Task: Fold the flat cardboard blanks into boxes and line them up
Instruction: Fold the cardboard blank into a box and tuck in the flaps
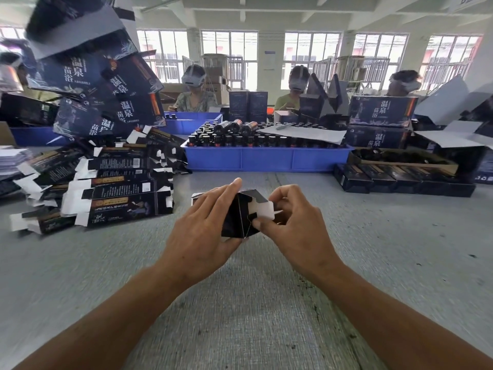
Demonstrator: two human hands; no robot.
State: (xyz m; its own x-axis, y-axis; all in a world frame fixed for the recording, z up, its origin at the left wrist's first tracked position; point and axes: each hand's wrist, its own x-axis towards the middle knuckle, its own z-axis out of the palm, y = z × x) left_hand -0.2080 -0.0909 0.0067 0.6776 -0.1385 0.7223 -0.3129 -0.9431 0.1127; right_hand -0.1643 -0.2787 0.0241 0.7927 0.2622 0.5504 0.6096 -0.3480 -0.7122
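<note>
At the middle of the grey felt-covered table (266, 303), the person holds a half-formed black carton (238, 220) just above the surface, one open end turned toward the camera. The left hand (202, 228) wraps around the carton's left side, fingers laid over the top panel and thumb tucked beneath. The right hand (296, 222) pinches the white end flap (262, 209) between thumb and curled fingers, at the carton's right edge.

To the left, a sprawling heap of flat cardboard blanks (112, 188) lies on the table, black printed faces and white tabs overlapping at loose angles. Above and behind that heap rises a leaning pile of larger dark blue printed boxes (106, 86) with white Chinese lettering. To the right, a row of folded small boxes (402, 180) stands side by side, touching one another, along the far right of the table.

Straight ahead beyond the hands sits a blue plastic tray (266, 160) packed with small dark bottles (229, 138), with a white sheet of paper (306, 133) lying across its right part. Three other workers sit across the table, each wearing a head-mounted device.
</note>
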